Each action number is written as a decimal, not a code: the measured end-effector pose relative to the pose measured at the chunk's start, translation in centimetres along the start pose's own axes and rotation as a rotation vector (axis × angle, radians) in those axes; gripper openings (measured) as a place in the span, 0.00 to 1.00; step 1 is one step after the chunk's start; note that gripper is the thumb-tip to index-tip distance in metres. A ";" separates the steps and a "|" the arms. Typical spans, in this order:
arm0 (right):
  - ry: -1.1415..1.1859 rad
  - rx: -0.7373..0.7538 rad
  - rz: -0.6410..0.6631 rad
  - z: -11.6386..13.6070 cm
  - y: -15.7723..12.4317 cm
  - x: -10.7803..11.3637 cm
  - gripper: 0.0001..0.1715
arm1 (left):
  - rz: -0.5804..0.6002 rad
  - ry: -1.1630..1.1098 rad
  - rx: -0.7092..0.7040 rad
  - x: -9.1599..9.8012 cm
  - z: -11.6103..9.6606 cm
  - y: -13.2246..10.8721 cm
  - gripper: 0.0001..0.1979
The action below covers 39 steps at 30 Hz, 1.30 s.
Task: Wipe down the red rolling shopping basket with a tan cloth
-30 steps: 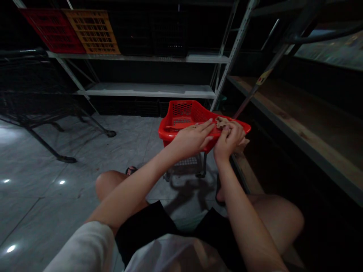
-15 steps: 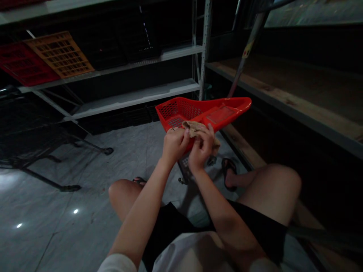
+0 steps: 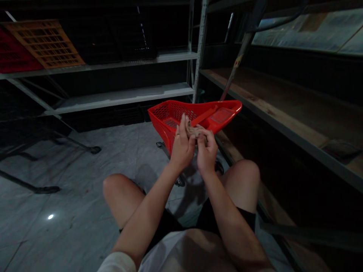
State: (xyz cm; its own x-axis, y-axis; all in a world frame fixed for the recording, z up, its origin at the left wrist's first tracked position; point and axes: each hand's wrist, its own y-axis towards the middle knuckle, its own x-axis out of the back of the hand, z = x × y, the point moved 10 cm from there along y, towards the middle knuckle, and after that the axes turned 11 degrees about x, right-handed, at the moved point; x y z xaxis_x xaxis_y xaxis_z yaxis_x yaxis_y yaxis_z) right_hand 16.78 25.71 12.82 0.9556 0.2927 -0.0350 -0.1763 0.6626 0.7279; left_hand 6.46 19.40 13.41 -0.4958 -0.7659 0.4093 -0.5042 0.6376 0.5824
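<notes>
A crumpled tan cloth (image 3: 194, 130) is bunched between my two hands, in front of the red basket cart (image 3: 163, 130). My left hand (image 3: 183, 145) presses on the cloth's left side with its thumb, its other fingers pointing up. My right hand (image 3: 207, 151) has its fingers curled round the cloth's right side. The cart has perforated basket walls at its left and a pointed end with a flat recessed panel at its right. My hands hide part of its near side. Its lower frame and wheels stand between my knees.
Metal shelving (image 3: 121, 98) stands behind the cart, with a yellow crate (image 3: 47, 43) and a red crate (image 3: 17, 53) at upper left. A wooden shelf (image 3: 255, 100) runs along the right. Dark wheeled legs (image 3: 45, 189) stand on the floor at left.
My left hand's fingers have straightened upward from a curled grip, and the cloth is bunched smaller between my hands. The view has shifted, and my right knee has moved inward.
</notes>
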 end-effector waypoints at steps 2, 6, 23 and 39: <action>0.049 -0.071 0.075 -0.4 0.2 -0.5 0.24 | 0.072 0.016 -0.138 0.1 -1.0 -0.7 0.38; 0.349 -0.279 0.233 -1.4 0.4 -1.6 0.40 | 0.148 0.169 -0.203 -0.1 -0.8 -1.2 0.50; -0.677 0.522 0.665 -0.5 4.9 -3.0 0.20 | -0.235 0.052 -0.038 6.2 2.6 -1.4 0.23; -0.556 0.558 0.629 -1.5 6.5 1.0 0.21 | -0.099 0.054 0.105 0.3 8.8 5.9 0.15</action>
State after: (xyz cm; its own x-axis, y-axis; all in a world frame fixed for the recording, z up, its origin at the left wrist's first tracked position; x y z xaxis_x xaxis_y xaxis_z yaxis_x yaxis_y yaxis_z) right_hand 16.21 31.31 16.49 0.7270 0.0203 0.6863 -0.6865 0.0390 0.7261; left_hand -2.94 23.63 10.78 -0.4029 -0.8271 0.3920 -0.6214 0.5616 0.5463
